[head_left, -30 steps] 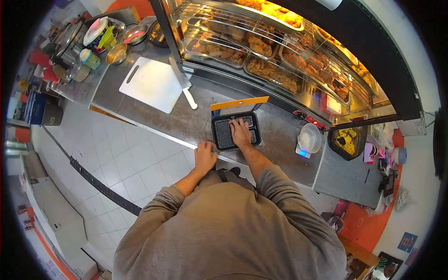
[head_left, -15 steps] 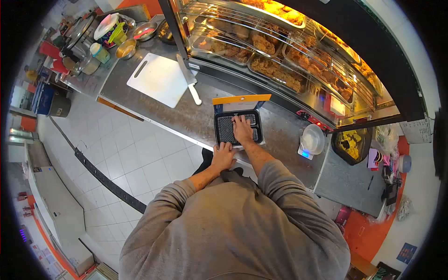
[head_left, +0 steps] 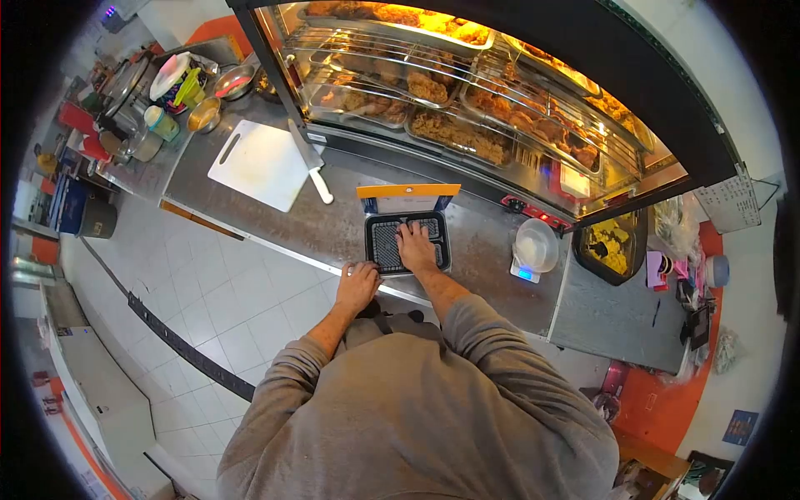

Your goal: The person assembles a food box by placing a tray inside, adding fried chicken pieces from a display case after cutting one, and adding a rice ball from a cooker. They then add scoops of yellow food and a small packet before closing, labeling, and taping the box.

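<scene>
A black compartment tray (head_left: 386, 244) sits inside an open box on the metal counter, and the box's orange-edged lid (head_left: 408, 197) stands up at the back. My right hand (head_left: 416, 248) reaches into the tray, fingers spread and resting on its inner surface near the divider. At the front left corner of the box is my left hand (head_left: 358, 282), its fingertips touching the edge; whether it pinches the rim is too small to tell.
A white cutting board (head_left: 260, 165) and a knife (head_left: 320, 177) lie to the left. Behind stands a heated display case (head_left: 492, 179) of fried food. On the right are a plastic bowl (head_left: 535, 246) on a scale and a black pan (head_left: 612, 247) of yellow food.
The whole view has shifted, so the counter items appear further left. My left hand has moved slightly outward to the left corner of the box. My right hand remains in the tray.
</scene>
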`<state>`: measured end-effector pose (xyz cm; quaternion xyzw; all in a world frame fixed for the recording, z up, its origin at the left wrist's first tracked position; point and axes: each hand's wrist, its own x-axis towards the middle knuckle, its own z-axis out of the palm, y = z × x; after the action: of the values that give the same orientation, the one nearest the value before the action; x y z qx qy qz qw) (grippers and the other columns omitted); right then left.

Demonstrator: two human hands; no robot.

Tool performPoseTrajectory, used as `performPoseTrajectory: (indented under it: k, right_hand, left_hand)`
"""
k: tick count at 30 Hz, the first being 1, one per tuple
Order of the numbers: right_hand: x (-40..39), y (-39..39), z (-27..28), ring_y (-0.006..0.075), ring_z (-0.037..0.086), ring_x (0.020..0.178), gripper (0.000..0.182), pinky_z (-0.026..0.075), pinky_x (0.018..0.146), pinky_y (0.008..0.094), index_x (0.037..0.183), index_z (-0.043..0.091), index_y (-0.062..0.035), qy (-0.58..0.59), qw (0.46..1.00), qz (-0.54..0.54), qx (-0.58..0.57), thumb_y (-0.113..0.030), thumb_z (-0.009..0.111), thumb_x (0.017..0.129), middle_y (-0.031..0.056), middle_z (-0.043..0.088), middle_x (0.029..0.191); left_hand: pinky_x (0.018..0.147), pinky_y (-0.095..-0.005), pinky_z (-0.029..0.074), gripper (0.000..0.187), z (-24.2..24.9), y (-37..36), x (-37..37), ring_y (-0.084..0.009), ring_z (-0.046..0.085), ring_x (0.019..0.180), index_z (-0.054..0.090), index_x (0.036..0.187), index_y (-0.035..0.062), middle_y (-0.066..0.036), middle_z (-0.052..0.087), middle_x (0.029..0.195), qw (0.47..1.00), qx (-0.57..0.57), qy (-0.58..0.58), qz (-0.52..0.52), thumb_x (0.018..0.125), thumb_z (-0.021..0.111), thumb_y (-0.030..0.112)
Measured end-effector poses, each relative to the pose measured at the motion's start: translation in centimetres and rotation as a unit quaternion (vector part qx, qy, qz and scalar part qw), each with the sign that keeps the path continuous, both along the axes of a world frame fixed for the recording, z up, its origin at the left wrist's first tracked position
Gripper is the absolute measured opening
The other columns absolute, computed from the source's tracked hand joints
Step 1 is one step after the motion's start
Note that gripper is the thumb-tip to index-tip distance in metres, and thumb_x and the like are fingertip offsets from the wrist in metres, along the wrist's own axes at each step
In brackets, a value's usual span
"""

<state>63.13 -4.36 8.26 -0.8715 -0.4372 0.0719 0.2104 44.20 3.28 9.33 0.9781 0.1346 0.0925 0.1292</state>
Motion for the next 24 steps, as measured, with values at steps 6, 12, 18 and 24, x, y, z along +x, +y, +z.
performPoseTrajectory:
  k: [6,12,18,24]
  right_hand:
    - [0.1,-0.4,0.9,0.0366,0.045,0.111,0.033,0.046,0.089,0.0478,0.109,0.057,-0.0121,0.08,0.997,-0.008,0.011,-0.039,0.058,0.089,0.0128,0.046,0.124]
    - [4.7,-14.5,4.2,0.0351,0.058,0.091,0.024,0.044,0.081,0.0445,0.094,0.06,-0.0009,-0.067,0.909,-0.302,0.279,-0.023,0.062,0.085,0.0161,0.061,0.089]
    - [13.9,-29.4,0.0,0.021,0.051,0.04,0.047,0.039,0.04,0.0353,0.075,0.059,-0.0009,0.239,0.705,-0.629,0.223,-0.046,0.058,0.088,0.0094,0.056,0.056]
    - [15.9,-30.8,-0.1,0.0124,0.048,0.038,0.034,0.032,0.033,0.0279,0.071,0.061,-0.0062,0.332,0.749,-0.539,0.196,-0.035,0.058,0.087,0.0017,0.051,0.051]
  left_hand:
    - [0.105,-0.0512,0.027,0.027,0.5,-0.2,0.5,-0.0213,0.047,0.121,0.063,0.107,0.0123,-0.002,0.06,0.117,0.999,0.025,0.006,-0.019,0.085,0.062,0.029]
    - [0.104,-0.0612,0.018,0.04,3.0,-1.9,1.9,-0.0243,0.042,0.125,0.06,0.112,0.0124,-0.002,0.053,0.127,1.0,-0.003,-0.009,0.012,0.081,0.066,0.038]
    - [0.087,-0.04,0.045,0.035,3.4,-7.3,11.2,-0.0259,0.058,0.101,0.067,0.098,0.0062,-0.006,0.065,0.098,0.965,-0.16,0.023,-0.205,0.081,0.065,0.037]
    - [0.08,-0.0428,0.051,0.031,-1.7,-17.9,28.1,-0.0314,0.067,0.088,0.072,0.093,0.0062,-0.019,0.069,0.094,0.843,-0.483,0.236,0.028,0.084,0.061,0.033]
